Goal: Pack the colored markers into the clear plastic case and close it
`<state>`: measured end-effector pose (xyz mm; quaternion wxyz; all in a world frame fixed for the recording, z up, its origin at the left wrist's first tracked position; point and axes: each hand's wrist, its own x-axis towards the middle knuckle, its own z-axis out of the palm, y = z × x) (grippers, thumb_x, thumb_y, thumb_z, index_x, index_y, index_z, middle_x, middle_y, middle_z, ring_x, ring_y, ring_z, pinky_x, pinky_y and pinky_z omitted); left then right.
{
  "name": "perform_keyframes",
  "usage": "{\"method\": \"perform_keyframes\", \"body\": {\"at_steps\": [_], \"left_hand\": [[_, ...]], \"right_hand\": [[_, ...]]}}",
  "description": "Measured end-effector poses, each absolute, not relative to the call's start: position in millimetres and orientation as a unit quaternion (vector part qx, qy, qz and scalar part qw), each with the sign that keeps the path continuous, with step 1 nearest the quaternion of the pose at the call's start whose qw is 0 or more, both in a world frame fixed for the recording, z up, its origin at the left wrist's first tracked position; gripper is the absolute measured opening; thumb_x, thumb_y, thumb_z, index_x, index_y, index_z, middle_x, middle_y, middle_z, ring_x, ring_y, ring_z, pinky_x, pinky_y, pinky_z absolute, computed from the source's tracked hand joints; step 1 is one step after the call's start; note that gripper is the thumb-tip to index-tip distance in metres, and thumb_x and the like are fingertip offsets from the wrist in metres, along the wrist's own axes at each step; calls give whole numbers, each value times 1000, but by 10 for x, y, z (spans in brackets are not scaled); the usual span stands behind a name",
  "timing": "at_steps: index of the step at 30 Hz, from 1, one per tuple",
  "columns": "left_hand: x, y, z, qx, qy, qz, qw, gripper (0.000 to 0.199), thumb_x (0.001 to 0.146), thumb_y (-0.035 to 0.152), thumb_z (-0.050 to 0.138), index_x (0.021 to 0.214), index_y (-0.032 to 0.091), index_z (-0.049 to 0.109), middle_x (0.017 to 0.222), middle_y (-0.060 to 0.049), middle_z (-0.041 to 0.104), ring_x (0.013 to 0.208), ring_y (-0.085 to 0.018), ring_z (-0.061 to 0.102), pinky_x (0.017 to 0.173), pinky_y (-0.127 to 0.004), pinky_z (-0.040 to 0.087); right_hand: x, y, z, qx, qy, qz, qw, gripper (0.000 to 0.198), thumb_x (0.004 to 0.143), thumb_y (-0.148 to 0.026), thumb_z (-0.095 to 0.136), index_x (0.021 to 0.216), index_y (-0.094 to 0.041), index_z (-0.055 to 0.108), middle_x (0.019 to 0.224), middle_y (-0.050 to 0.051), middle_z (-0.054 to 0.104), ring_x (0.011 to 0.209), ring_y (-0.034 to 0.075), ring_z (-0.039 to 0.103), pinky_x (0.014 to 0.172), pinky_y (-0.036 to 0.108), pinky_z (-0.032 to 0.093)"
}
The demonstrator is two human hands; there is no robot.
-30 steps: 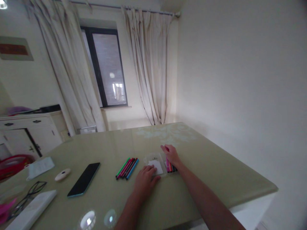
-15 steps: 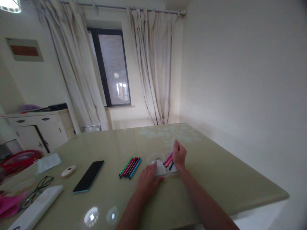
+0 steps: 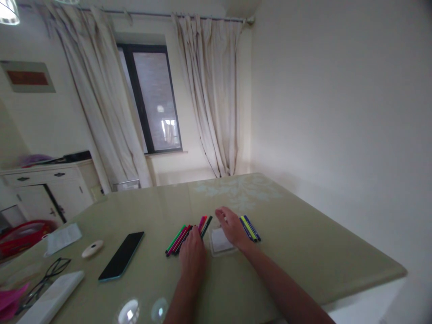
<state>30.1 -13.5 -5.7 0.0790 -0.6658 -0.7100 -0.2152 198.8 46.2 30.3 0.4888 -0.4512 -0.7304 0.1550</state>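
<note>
My left hand [image 3: 193,253] is closed over several felt-tip pens; pink, orange and dark green ones [image 3: 205,226] stick out beyond its fingers. Against it on the left lies a slanted row of pens [image 3: 175,240] in green, crimson and black, partly covered by the hand. My right hand [image 3: 231,227] hovers with loosely bent fingers over a clear plastic pen case [image 3: 213,247] with a white card [image 3: 221,239] in it. No pen shows in that hand. Just right of it lie blue and yellow pens [image 3: 250,228], side by side, partly behind the wrist.
On the glossy green table [image 3: 303,252] lie a phone [image 3: 122,256], a round white object [image 3: 92,249], a face mask [image 3: 63,239], eyeglasses [image 3: 50,274] and a long white box [image 3: 52,301]. A wall [image 3: 337,112] borders the right side.
My right hand has moved left from the fanned pens to above the case. My left hand has left the card for the pen row, where pink, orange and dark pens now lie. Blue and yellow pens show.
</note>
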Motion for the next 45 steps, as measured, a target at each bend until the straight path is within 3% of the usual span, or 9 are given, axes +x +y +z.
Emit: {"method": "perform_keyframes", "body": {"at_steps": [4,7,10,25,29,33,37,42,45], "left_hand": [[80,-135,17,-602,-776,-165,89,36,96,10,43,129,14,57,122,-15,68,109,-28,67,88,-38,48],[-63,-125,22,-561,-802,-174,109,35,96,20,50,130,16,56,125,-15,65,116,-30,61,89,-40,46],[-113,-121,11,-545,-811,-189,93,41,96,28,52,136,17,53,129,-15,63,119,-32,57,91,-43,45],[-74,-93,18,-491,-833,-254,-2,44,89,23,48,132,26,59,138,-13,61,127,-33,54,98,-51,43],[-45,-82,19,-506,-819,-271,20,45,89,21,49,131,27,61,136,-12,64,126,-33,55,99,-55,41],[149,-134,8,-660,-690,-295,34,39,93,22,48,129,26,65,136,-10,66,128,-30,56,107,-52,38],[386,-224,-47,-854,-457,-237,-71,43,91,43,64,133,33,65,139,-6,65,131,-28,56,115,-48,33],[459,-258,-96,-845,-462,-238,-127,29,95,38,62,122,34,71,134,-4,69,126,-25,60,113,-48,33],[445,-255,-81,-842,-462,-245,-135,26,95,36,63,120,34,72,132,-4,71,125,-25,61,113,-47,34]], "right_hand": [[2539,585,188,-587,-716,3,377,31,104,-36,43,112,-20,69,114,11,71,112,26,60,98,35,42],[2700,620,47,-625,-739,-26,251,29,101,-34,49,113,-18,70,118,14,70,115,30,59,96,38,41],[2675,625,-42,-633,-746,-36,205,29,100,-35,51,116,-18,68,119,15,70,116,31,58,95,39,41],[2671,636,-54,-626,-746,-15,227,27,101,-40,52,114,-21,66,117,11,71,114,28,58,92,36,39],[2663,640,-32,-632,-744,-27,216,26,101,-40,51,108,-20,67,114,12,71,111,28,59,91,36,39],[2657,665,-21,-630,-748,-37,206,28,101,-40,51,103,-19,69,114,13,71,111,29,58,92,37,40],[2652,694,-32,-633,-746,-39,205,29,100,-41,53,102,-18,70,114,14,70,113,30,57,92,37,40],[2683,763,-68,-641,-734,-33,222,29,97,-46,57,94,-19,68,106,13,70,107,28,58,89,35,40],[2737,831,-81,-646,-716,4,267,30,95,-48,59,84,-20,65,90,9,70,93,25,60,81,33,39]]}}
